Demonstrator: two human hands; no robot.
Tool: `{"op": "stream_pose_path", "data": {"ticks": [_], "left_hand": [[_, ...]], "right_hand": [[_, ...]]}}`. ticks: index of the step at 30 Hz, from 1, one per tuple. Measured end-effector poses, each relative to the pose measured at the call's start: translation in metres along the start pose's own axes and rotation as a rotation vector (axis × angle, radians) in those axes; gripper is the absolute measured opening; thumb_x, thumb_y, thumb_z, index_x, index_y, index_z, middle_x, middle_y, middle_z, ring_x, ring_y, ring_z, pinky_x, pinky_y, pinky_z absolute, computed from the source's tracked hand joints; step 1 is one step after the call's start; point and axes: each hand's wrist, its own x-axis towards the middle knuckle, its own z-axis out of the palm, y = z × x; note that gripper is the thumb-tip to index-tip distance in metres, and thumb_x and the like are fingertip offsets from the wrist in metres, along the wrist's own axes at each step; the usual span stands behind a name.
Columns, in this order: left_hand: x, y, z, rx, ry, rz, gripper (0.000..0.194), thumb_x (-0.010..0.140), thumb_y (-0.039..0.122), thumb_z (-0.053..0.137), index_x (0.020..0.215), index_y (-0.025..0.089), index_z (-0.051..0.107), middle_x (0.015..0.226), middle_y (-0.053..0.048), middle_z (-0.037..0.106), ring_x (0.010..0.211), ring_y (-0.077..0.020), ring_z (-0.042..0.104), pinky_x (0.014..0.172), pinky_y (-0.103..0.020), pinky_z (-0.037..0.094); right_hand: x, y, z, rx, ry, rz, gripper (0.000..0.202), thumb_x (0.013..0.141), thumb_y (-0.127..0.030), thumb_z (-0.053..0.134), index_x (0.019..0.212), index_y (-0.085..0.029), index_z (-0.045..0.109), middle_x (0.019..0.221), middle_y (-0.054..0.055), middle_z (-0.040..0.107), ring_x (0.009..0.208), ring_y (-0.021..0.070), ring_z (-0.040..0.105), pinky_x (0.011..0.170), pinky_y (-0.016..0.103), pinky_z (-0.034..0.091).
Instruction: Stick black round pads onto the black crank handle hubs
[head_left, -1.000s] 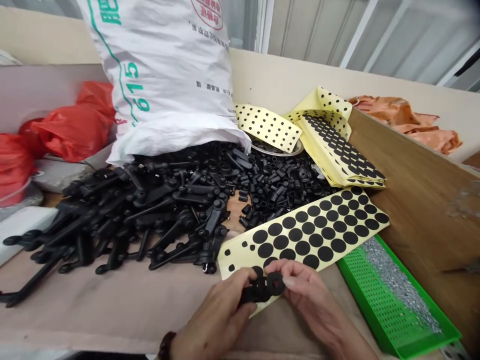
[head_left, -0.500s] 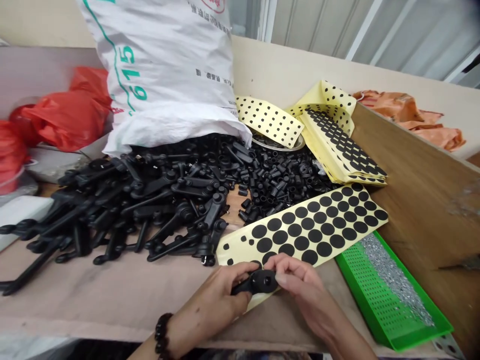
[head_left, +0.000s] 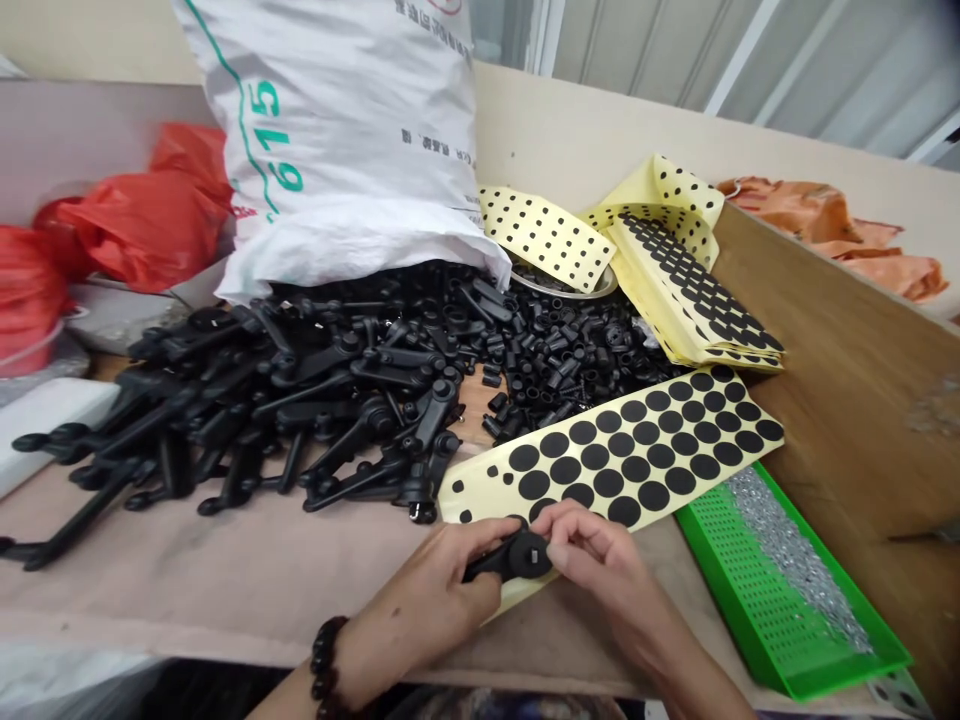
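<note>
The left hand is clamped on a black plastic arm, thumb on the near side and fingers on the far side, near the middle of the work table. The arm's round end, with a small light spot at its centre, points right. The right hand is just beside it, thumb and fingers bunched at the disc's right edge; whether they pinch anything cannot be told.

Under and beyond the hands lies a yellow sticker sheet with rows of large black discs, slanting up to the far right. To its right stands a green perforated tray with small silvery metal pieces along its right side. On the left spreads a heap of black plastic arms; small black cylindrical parts lie to their right. A white woven sack marked 615 stands at the far side, with red plastic bags to its left. Folded yellow sheets sit far right.
</note>
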Motion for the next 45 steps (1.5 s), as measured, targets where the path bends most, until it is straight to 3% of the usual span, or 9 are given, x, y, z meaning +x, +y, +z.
{"op": "stream_pose_path", "data": {"ticks": [10,19,24,27,31,35,40,45], "left_hand": [[0.000,0.007,-0.002,0.064,0.011,0.057,0.038,0.063,0.011,0.042,0.091,0.018,0.067,0.076,0.002,0.064,0.068,-0.0157,0.053,0.060,-0.020,0.039],[-0.003,0.006,-0.001,0.102,0.020,0.063,0.026,0.074,0.015,0.044,0.089,0.020,0.065,0.070,0.004,0.061,0.060,-0.0124,0.049,0.053,-0.019,0.034],[-0.004,0.003,0.003,0.109,0.055,0.020,0.029,0.079,0.016,0.045,0.102,0.022,0.062,0.071,0.004,0.061,0.059,-0.0118,0.049,0.054,-0.020,0.035],[-0.003,0.001,0.006,0.104,0.102,-0.005,0.023,0.081,0.022,0.047,0.098,0.020,0.063,0.065,0.005,0.055,0.057,-0.0118,0.046,0.052,-0.020,0.033],[-0.002,-0.003,0.008,-0.005,0.061,-0.047,0.023,0.084,0.033,0.047,0.086,0.017,0.063,0.058,0.005,0.046,0.054,-0.0110,0.039,0.049,-0.021,0.029],[-0.003,-0.009,0.008,-0.108,0.084,-0.068,0.023,0.082,0.035,0.052,0.089,0.016,0.063,0.057,0.006,0.041,0.054,-0.0104,0.037,0.050,-0.021,0.028],[-0.010,-0.015,0.008,-0.212,0.169,-0.056,0.028,0.081,0.038,0.055,0.097,0.016,0.061,0.059,0.006,0.045,0.055,-0.0110,0.040,0.052,-0.021,0.032],[-0.023,-0.021,0.005,-0.271,0.236,-0.081,0.030,0.079,0.038,0.057,0.098,0.016,0.061,0.065,0.002,0.054,0.061,-0.0130,0.048,0.056,-0.022,0.038]], "right_hand": [[0.001,0.001,0.000,-0.056,0.001,0.002,0.018,0.068,-0.030,0.064,0.060,-0.018,0.054,0.090,0.005,0.056,0.082,0.0189,0.050,0.066,0.026,0.038],[0.002,0.002,0.003,-0.055,0.010,0.005,0.019,0.069,-0.031,0.065,0.059,-0.018,0.055,0.089,0.005,0.055,0.078,0.0178,0.050,0.064,0.026,0.039],[0.002,0.006,0.003,-0.082,0.012,-0.017,0.018,0.069,-0.030,0.065,0.060,-0.018,0.055,0.089,0.005,0.055,0.079,0.0177,0.051,0.063,0.025,0.040],[0.003,0.011,0.004,-0.077,0.011,-0.065,0.016,0.071,-0.029,0.063,0.061,-0.018,0.056,0.088,0.004,0.055,0.076,0.0163,0.051,0.061,0.024,0.040],[0.004,0.010,0.008,-0.116,-0.016,-0.072,0.016,0.071,-0.027,0.063,0.061,-0.018,0.056,0.087,0.005,0.055,0.076,0.0163,0.052,0.061,0.024,0.041],[0.001,0.005,0.010,-0.139,-0.037,-0.059,0.015,0.073,-0.028,0.065,0.062,-0.018,0.061,0.088,0.005,0.057,0.080,0.0177,0.054,0.068,0.027,0.043],[-0.004,0.010,0.010,0.118,-0.041,0.043,0.019,0.076,-0.034,0.064,0.072,-0.016,0.070,0.097,0.008,0.064,0.087,0.0195,0.057,0.079,0.031,0.045],[-0.003,0.014,0.014,0.358,-0.032,0.159,0.025,0.076,-0.035,0.065,0.088,-0.013,0.068,0.094,0.012,0.068,0.086,0.0203,0.062,0.081,0.034,0.046]]}}
